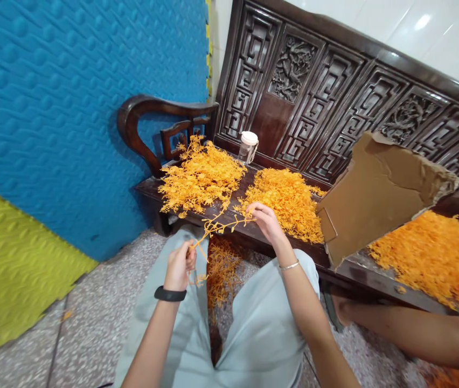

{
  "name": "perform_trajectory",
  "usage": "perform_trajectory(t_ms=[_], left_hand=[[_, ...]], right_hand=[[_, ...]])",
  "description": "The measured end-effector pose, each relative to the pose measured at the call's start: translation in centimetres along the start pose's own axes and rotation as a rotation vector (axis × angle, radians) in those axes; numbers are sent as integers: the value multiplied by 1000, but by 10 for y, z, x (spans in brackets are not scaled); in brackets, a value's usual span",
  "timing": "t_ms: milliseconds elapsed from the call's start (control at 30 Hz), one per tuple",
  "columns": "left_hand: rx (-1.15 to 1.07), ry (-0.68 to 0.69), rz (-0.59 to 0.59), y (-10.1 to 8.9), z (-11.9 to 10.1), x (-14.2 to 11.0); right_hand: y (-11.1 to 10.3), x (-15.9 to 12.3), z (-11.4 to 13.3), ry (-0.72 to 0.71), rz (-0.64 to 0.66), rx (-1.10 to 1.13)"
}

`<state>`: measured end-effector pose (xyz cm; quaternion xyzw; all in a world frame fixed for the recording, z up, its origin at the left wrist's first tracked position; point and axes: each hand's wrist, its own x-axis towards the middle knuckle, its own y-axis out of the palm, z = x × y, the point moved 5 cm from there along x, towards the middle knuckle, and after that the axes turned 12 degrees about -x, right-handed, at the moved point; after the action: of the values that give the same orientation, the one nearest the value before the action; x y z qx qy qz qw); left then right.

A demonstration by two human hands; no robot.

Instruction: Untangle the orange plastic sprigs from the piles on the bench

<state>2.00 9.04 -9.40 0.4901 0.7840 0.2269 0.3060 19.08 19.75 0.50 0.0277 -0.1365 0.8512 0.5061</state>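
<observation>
While both hands were raised just before the front edge of the wooden bench point(272, 121), an orange sprig point(213, 226) stretched between them, thin and branching. The left hand point(179, 267), lower and farther out from the bench, had its fingers curled in, with the thumb and forefinger pinching the stem end; some thin orange strands hung below that grip. The right hand point(265, 221), palm side not visible, reached closer to the bench seat, and its thumb and fingertips pinched the far end of a side branch, the other fingers bent loosely beside them. A black wristband point(169, 294) circled the left wrist and a silver bracelet point(290, 265) the right.

On the bench seat, toward the armrest end, lay the first orange pile point(201, 178), loose and spiky. The second orange pile point(284, 202) sat nearer the middle of the bench, and a clear bottle point(248, 146) with a white lid stood close to the bench's carved back. A piece of brown cardboard point(378, 188) leaned upright on the seat, and the third orange pile point(435, 258) spread farther along the bench. Orange stalks point(223, 269) lay in a tangle below its front edge. Beyond the armrest was a blue mat point(71, 108), standing upright. Another person's bare leg point(407, 328) showed in front of the bench's far part.
</observation>
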Motion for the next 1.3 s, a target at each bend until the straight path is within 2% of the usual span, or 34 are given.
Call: perform_trajectory(t_ms=[233, 433, 533, 633, 733, 833, 900, 1000, 1133, 1300], left_hand=[[-53, -48, 30, -6, -3, 4], [-133, -116, 67, -3, 3, 5], [-132, -137, 82, 2, 11, 4], [-136, -213, 127, 13, 27, -3], [-143, -285, 188, 32, 49, -18], [-221, -331, 310, 59, 67, -38], [-259, -332, 353, 73, 73, -50], [-261, -302, 359, 83, 72, -60], [-206, -224, 320, 87, 58, -65], [-138, -91, 287, 92, 45, -75]], right_hand=[[6, -4, -4, 83, 178, 93], [4, -4, 1, 17, 136, 78], [-6, -1, 1, 20, 15, 78], [-21, 3, -2, -9, -168, 52], [-39, 6, -6, -102, -408, 29], [-56, 5, -11, -163, -650, 36], [-63, 2, -13, -172, -758, 40], [-69, -3, -14, -170, -858, 34], [-71, -8, -18, -151, -1003, 11], [-68, -5, -23, -148, -1085, -19]])
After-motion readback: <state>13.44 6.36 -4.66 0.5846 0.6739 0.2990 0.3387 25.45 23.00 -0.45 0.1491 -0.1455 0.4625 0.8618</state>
